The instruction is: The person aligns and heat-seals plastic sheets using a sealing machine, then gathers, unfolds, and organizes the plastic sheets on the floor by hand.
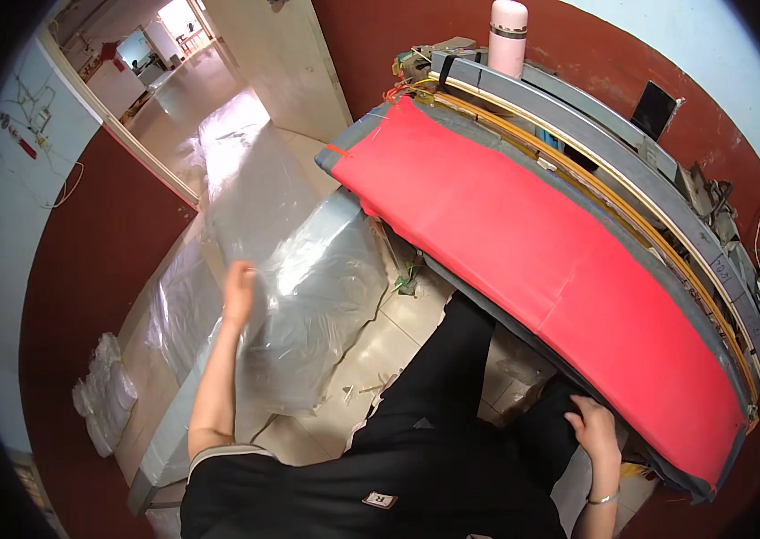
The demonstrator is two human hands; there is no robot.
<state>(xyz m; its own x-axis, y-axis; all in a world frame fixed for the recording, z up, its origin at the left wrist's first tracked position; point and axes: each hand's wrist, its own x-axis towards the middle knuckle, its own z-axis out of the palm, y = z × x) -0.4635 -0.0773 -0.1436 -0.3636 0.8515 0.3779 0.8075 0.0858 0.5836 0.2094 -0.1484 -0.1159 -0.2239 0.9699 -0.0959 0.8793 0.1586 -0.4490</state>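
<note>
My left hand (pixel 238 293) is closed at the left edge of a clear plastic bag (pixel 317 296), slightly blurred, with the fingertips partly hidden. Wide and glossy, the bag is smeared by motion and spreads over a low surface to the left of my legs. My right hand (pixel 595 428) hovers over my right knee with its fingers loosely bent and apart, holding nothing. Just beside that hand runs the near edge of a long bench top covered in red cloth (pixel 523 242).
Behind the red cloth a long grey metal machine bar (pixel 613 126) carries a pink bottle (pixel 508 40) and a dark phone-like slab (pixel 655 110). More plastic film (pixel 250 180) lies toward the doorway. A crumpled plastic bundle (pixel 104 393) rests at far left. Scraps litter the tiled floor (pixel 398 332).
</note>
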